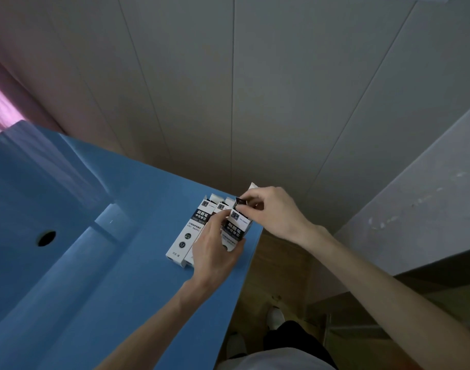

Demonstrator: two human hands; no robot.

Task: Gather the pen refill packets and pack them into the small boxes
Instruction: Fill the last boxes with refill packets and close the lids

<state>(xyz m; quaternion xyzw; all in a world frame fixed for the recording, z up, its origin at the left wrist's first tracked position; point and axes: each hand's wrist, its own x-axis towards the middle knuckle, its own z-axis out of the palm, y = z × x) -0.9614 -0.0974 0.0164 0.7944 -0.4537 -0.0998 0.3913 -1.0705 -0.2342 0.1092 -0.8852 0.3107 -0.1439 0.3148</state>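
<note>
Two bare forearms reach forward from the bottom edge over a blue table (127, 276). Left hand (215, 252) curls its fingers and thumb around the lower part of a small white and black box (235, 228), holding it tilted just above the tabletop near the table's right edge. Beyond it, right hand (271, 209) pinches a dark packet end (240, 202) between thumb and fingertips at the box's open top, with a white flap (253, 186) standing just behind those fingertips. Left of the left fingers, two more boxes (187, 231) lie flat side by side, touching. Farther back, a pale panelled wall (228, 89) rises.
</note>
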